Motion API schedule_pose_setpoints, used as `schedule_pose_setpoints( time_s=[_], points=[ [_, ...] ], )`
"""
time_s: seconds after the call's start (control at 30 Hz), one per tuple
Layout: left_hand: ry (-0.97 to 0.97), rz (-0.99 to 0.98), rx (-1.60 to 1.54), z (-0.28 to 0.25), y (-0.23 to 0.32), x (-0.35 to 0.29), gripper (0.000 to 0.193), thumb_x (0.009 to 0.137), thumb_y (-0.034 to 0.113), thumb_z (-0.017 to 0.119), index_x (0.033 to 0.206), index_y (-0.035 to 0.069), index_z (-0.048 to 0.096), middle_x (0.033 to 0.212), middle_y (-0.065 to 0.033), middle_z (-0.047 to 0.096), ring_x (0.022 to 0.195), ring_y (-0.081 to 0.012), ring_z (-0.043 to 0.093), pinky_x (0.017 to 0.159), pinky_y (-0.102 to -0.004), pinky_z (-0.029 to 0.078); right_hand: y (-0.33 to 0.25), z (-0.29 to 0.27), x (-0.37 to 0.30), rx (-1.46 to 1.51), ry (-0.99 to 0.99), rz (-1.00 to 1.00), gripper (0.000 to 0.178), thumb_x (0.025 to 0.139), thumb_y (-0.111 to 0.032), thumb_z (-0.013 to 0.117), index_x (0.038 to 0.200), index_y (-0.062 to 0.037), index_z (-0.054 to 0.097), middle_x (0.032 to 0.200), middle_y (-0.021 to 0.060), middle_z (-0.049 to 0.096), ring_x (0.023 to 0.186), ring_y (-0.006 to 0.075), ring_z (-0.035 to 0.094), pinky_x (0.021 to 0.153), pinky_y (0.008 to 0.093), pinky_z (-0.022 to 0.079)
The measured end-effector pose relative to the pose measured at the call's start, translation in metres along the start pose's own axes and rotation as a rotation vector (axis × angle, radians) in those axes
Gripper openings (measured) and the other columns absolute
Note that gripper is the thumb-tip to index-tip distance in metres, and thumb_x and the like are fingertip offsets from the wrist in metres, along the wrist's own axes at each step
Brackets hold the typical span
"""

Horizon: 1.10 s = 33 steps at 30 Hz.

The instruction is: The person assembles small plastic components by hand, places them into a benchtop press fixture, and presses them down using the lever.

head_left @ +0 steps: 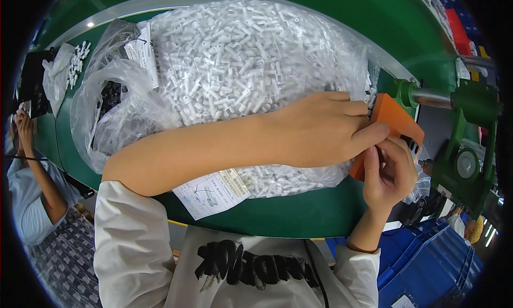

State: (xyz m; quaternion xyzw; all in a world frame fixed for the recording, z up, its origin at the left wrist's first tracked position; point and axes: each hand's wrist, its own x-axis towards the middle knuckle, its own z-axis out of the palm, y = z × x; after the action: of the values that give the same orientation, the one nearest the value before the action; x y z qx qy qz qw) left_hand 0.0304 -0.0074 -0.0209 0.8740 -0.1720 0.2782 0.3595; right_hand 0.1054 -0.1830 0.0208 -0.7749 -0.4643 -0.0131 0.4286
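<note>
The left hand [320,129] reaches across a big clear bag of small white plastic tubes [251,72] on the green table [278,214], its grip pinched together against the orange block [395,127] (what the fingers pinch is too small to tell). The right hand [389,174] rises just beneath, fingers curled at the block's lower edge. A printed sheet [214,193] lies under the forearm.

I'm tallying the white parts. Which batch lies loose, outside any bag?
The small cluster of white parts at the far left of the green table; the big heap sits inside the clear bag.
</note>
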Motion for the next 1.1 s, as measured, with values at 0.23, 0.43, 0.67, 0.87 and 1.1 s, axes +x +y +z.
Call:
schedule_pose_setpoints(
  time_s=[0.23, 0.43, 0.67, 0.87, 1.1],
  points=[
    [0.032, 0.034, 0.075, 0.0014, -0.0017, -0.0019, 0.029, 0.082, 0.012, 0.062, 0.11, 0.006, 0.059, 0.083, -0.0051, 0.059, 0.073, -0.0212, 0.058, 0.067, -0.0313, 0.048, 0.0011, 0.0004, 0.0007, -0.029, -0.007, -0.022, 0.016, 0.077, 0.006, 0.074, 0.091, 0.0049, 0.068, 0.09, 0.013, 0.068, 0.071, 0.0158, 0.064, 0.061, 0.023, 0.048],
    [0.039, 0.02, 0.017, -0.0006, -0.0034, -0.0009, 0.017, 0.08, 0.011, 0.063, 0.096, 0.007, 0.059, 0.079, -0.0057, 0.056, 0.073, -0.0233, 0.058, 0.066, -0.0333, 0.048, -0.0023, 0.0015, 0.0028, -0.017, -0.008, -0.05, 0.015, 0.076, 0.007, 0.073, 0.09, 0.005, 0.069, 0.09, 0.0139, 0.068, 0.073, 0.0179, 0.065, 0.062, 0.0242, 0.05],
    [0.081, -0.002, -0.008, -0.004, -0.0057, -0.0007, 0.014, 0.076, 0.011, 0.068, 0.088, 0.006, 0.06, 0.073, -0.006, 0.054, 0.07, -0.0233, 0.058, 0.062, -0.0347, 0.047, 0.0003, 0.0047, 0.0037, 0.002, 0.005, -0.059, 0.016, 0.076, 0.009, 0.073, 0.09, 0.0049, 0.069, 0.092, 0.0145, 0.067, 0.073, 0.0183, 0.065, 0.062, 0.0244, 0.05],
    [0.127, 0.031, -0.031, -0.0013, -0.0086, -0.0015, 0.019, 0.073, 0.01, 0.07, 0.089, 0.005, 0.063, 0.071, -0.0071, 0.059, 0.066, -0.0237, 0.061, 0.057, -0.0344, 0.048, 0.0014, 0.0047, 0.002, 0.036, 0.022, -0.03, 0.016, 0.076, 0.009, 0.073, 0.09, 0.005, 0.068, 0.093, 0.0145, 0.067, 0.075, 0.0179, 0.065, 0.063, 0.024, 0.05],
    [0.142, 0.079, -0.035, -0.0037, -0.0091, -0.0021, 0.016, 0.073, 0.01, 0.069, 0.086, 0.004, 0.062, 0.073, -0.0083, 0.062, 0.068, -0.0251, 0.063, 0.059, -0.0339, 0.05, -0.0007, 0.0047, 0.0007, 0.101, 0.03, 0.011, 0.016, 0.076, 0.01, 0.072, 0.09, 0.0057, 0.067, 0.094, 0.0148, 0.067, 0.077, 0.0179, 0.065, 0.066, 0.0241, 0.051]
  ],
)
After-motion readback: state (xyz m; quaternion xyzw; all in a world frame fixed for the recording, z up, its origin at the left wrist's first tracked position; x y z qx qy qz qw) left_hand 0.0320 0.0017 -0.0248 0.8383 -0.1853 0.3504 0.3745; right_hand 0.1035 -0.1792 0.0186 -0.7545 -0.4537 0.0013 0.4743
